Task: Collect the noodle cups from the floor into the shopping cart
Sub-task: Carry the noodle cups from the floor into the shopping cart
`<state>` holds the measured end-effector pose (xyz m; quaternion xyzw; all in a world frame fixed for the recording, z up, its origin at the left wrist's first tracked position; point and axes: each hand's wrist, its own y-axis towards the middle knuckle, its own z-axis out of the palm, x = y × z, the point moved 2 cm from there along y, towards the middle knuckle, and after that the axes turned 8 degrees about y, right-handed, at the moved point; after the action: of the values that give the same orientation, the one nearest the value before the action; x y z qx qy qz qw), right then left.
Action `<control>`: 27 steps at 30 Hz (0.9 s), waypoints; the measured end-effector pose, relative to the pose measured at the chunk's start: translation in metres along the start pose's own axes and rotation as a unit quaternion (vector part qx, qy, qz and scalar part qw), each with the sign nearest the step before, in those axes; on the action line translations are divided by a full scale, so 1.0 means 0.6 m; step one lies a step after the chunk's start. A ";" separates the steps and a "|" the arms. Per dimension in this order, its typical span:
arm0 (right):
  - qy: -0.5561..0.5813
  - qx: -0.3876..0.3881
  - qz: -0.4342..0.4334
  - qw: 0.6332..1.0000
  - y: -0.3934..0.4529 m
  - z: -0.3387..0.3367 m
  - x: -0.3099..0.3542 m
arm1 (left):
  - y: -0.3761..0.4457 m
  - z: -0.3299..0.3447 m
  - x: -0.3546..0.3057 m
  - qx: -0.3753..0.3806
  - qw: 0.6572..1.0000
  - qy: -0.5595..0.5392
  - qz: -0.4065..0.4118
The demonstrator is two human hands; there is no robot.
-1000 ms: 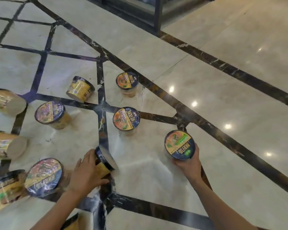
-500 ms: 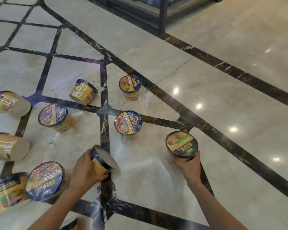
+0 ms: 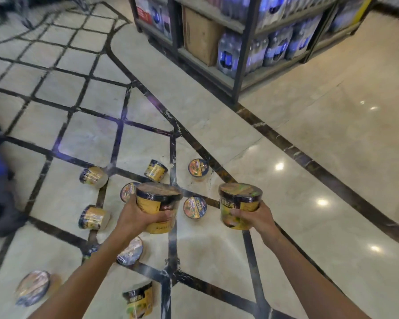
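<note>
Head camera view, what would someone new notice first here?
Two noodle cups held up mid-frame: the left hand grips one cup, the right hand the other cup. Below them more cups lie scattered on the marble floor, and a shelf of bottled water stands top right.

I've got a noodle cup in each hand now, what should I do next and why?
Probably carry both to the cart: the left hand and right hand each grip a noodle cup, so neither can pick another. The cart isn't clearly visible.
</note>
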<state>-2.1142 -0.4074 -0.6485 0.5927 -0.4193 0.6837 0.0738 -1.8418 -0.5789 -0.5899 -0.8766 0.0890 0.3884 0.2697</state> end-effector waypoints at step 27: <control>-0.229 0.448 -0.149 0.851 -0.584 0.384 0.609 | -0.731 -0.547 -0.194 -0.374 0.903 -0.155 -0.141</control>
<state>-1.8371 -0.4810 -0.1721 0.7566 0.0209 0.6232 -0.1969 -1.5534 -0.3952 -0.1464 -0.8450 -0.2304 0.4823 -0.0160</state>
